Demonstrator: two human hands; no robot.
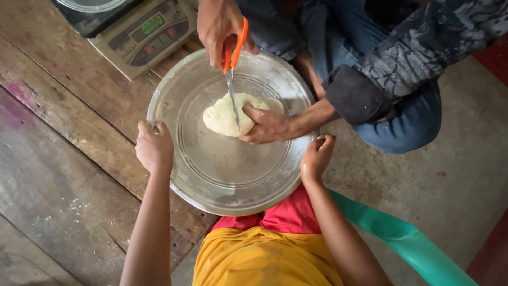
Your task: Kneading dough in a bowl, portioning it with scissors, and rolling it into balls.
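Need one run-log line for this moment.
left hand: grips tray rim | right hand: grips rim | co-worker's hands: scissors cutting dough | scale behind

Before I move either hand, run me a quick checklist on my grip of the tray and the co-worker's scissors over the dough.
1. Left hand closed on the round metal tray's rim: ok.
2. Right hand on the opposite rim: ok.
3. Both of my hands apart from the orange-handled scissors: ok.
4. Scissor blades on the dough, co-worker's other hand pressing it: ok.
5. Dough inside the tray, off the rim: ok.
6. Tray resting on the wooden table or lifted: cannot tell.
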